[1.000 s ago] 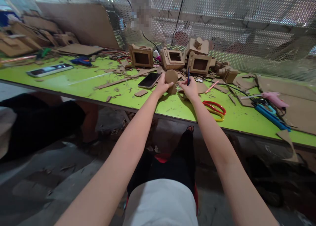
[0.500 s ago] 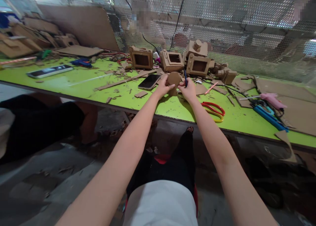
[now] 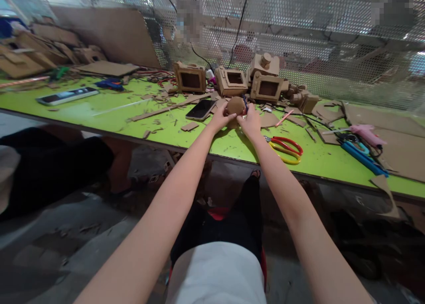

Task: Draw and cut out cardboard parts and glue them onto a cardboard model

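Note:
A round cardboard piece (image 3: 235, 105) is held up over the front middle of the green table. My left hand (image 3: 221, 118) grips it from the left, thumb across its near side. On the right, my right hand (image 3: 250, 121) is closed around a dark blue pen (image 3: 245, 101), which sticks up beyond the fingers. That hand's thumb and fingertips touch the disc's right lower edge; the pen's lower end is hidden. Red-and-yellow handled scissors (image 3: 285, 149) lie just right of my right wrist. A dark phone (image 3: 201, 109) lies left of my left hand.
Several cardboard camera-like boxes (image 3: 231, 81) stand behind my hands, before a perforated metal screen (image 3: 299, 25). Cardboard scraps litter the green table (image 3: 159, 138). A pink glue gun (image 3: 367, 135) and a blue cutter (image 3: 363, 159) lie right. Another person's leg (image 3: 83, 162) is at left.
My right hand has shifted slightly left, closer against the cardboard disc, and the pen has tilted and sunk lower behind the fingers. More of the scissors shows. My left hand stays in place.

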Action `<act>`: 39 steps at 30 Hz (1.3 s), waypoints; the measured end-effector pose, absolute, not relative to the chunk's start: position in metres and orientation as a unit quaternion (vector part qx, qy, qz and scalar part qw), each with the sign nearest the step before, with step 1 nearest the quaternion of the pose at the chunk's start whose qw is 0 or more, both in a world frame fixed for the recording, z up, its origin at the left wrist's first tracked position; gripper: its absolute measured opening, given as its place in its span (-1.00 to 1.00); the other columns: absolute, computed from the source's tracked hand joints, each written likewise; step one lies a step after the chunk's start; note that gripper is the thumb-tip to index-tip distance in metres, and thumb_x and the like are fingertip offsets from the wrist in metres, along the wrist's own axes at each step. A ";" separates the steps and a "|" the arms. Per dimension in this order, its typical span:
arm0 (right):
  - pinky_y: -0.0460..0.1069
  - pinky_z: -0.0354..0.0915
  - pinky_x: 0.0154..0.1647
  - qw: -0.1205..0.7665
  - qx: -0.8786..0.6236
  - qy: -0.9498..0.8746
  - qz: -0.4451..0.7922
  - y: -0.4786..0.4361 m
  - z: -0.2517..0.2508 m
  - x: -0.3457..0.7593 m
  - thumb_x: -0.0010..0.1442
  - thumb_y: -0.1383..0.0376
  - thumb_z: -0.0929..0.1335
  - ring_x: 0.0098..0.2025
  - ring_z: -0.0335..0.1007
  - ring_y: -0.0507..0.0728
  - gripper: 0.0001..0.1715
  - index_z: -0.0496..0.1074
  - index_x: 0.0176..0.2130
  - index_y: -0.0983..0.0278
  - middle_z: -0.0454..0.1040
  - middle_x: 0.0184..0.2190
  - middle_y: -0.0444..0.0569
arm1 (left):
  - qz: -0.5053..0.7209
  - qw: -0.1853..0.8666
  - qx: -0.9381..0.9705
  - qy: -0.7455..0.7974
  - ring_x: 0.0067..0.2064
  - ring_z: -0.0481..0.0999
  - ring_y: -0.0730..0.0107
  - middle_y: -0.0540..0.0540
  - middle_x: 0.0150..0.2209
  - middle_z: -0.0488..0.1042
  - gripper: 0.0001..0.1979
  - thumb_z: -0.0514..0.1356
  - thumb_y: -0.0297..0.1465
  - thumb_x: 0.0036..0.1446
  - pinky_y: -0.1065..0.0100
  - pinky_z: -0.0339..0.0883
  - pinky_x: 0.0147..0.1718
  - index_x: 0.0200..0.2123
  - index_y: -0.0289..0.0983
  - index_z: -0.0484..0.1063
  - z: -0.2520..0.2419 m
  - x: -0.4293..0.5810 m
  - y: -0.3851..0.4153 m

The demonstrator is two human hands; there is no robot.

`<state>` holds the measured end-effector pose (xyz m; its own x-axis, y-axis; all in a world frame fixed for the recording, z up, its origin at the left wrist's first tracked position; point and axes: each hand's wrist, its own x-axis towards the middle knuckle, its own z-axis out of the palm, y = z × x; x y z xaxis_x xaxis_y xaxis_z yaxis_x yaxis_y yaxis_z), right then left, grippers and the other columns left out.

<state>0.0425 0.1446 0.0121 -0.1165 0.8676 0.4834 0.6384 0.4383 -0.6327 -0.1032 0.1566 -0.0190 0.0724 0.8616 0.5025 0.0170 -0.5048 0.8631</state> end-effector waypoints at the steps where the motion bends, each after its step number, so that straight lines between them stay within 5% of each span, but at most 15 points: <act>1: 0.33 0.27 -0.05 0.418 -0.517 -0.735 0.132 0.143 0.012 0.041 -0.01 0.38 0.35 -0.17 0.39 0.32 -0.69 0.12 -0.31 0.16 0.37 -0.39 -0.03 | 0.588 0.358 0.640 0.343 0.03 0.50 0.03 -0.27 0.02 0.47 -0.33 0.38 -0.22 -0.13 0.03 0.31 0.09 0.07 -0.29 0.31 -0.019 -0.103 0.157; 8: 0.39 0.23 -0.03 0.392 -0.572 -0.712 0.112 0.146 0.014 0.052 0.01 0.45 0.30 -0.10 0.41 0.40 -0.70 0.18 -0.24 0.19 0.42 -0.32 0.09 | 0.585 0.326 0.630 0.394 0.05 0.47 0.02 -0.22 -0.02 0.48 -0.43 0.35 -0.36 -0.11 0.01 0.29 0.10 0.02 -0.28 0.34 -0.019 -0.104 0.158; 15: 0.32 0.27 -0.05 0.481 -0.532 -0.687 0.116 0.164 0.007 0.073 0.08 0.38 0.26 -0.17 0.39 0.30 -0.83 0.14 -0.31 0.16 0.38 -0.37 0.01 | 0.584 0.359 0.601 0.411 0.05 0.48 0.12 -0.19 -0.04 0.48 -0.48 0.28 -0.45 -0.04 -0.01 0.26 0.12 0.03 -0.29 0.27 -0.020 -0.104 0.159; 20: 0.32 0.25 -0.03 0.463 -0.533 -0.698 0.117 0.162 0.007 0.066 0.08 0.38 0.27 -0.17 0.37 0.30 -0.82 0.14 -0.31 0.16 0.36 -0.38 -0.01 | 0.584 0.359 0.603 0.409 0.00 0.50 0.16 -0.17 -0.08 0.50 -0.53 0.25 -0.48 -0.05 0.05 0.32 0.08 -0.01 -0.28 0.29 -0.020 -0.104 0.160; 39: 0.14 0.31 -0.06 0.528 -0.459 -0.699 0.146 0.158 0.015 0.061 0.10 0.35 0.34 -0.21 0.42 0.18 -0.75 0.12 -0.33 0.16 0.46 -0.33 -0.03 | 0.579 0.375 0.620 0.373 0.09 0.46 0.06 -0.20 0.01 0.50 -0.41 0.29 -0.38 -0.13 0.04 0.25 0.14 0.05 -0.29 0.32 -0.017 -0.104 0.158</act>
<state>0.0614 0.1583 0.0145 -0.0207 0.7960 0.6049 0.4871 0.5364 -0.6892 -0.1037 0.1575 -0.0175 0.0499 0.8977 0.4377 0.0276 -0.4393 0.8979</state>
